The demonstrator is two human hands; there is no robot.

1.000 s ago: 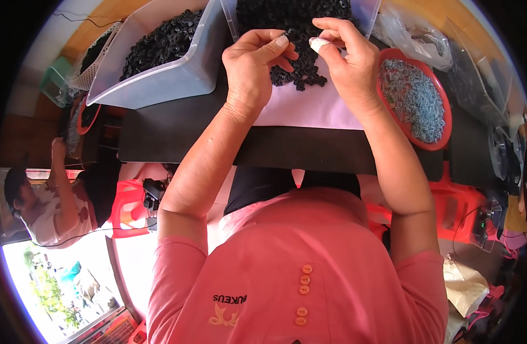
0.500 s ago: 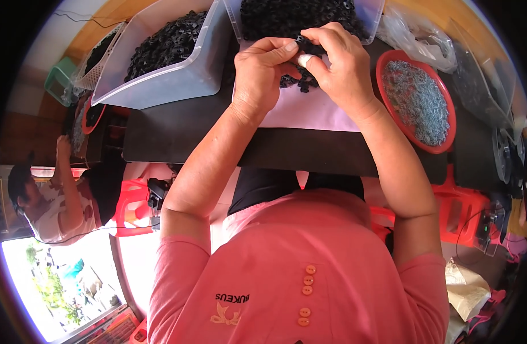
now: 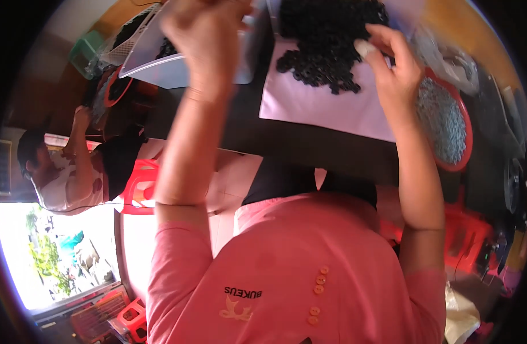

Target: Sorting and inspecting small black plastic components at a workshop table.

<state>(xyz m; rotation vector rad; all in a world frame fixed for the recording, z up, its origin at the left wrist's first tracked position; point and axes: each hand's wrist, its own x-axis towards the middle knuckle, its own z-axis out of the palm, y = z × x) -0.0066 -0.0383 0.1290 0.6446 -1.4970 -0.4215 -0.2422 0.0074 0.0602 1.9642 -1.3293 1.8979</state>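
Note:
My left hand point(image 3: 209, 40), smeared by motion and partly cut off by the top edge, is over the translucent bin point(image 3: 189, 71) at the left; its fingers cannot be made out. My right hand point(image 3: 398, 66) hovers at the right side of a heap of small black plastic parts point(image 3: 326, 54). Its thumb and forefinger are apart, with nothing visible between them. There is a white covering on the thumb tip. Under the heap lies a pale pink sheet point(image 3: 309, 109) on the dark table.
To the right stands a red basin point(image 3: 467, 126) of small silvery pieces, with clear plastic bags point(image 3: 452, 63) behind it. A white basket point(image 3: 123, 49) and a green container point(image 3: 86, 54) are at the far left. Another person point(image 3: 69, 172) works at the left.
My hands were together over the sheet and have separated. The left swung up and left over the bin; the right moved right. The view has shifted, showing more of the black heap.

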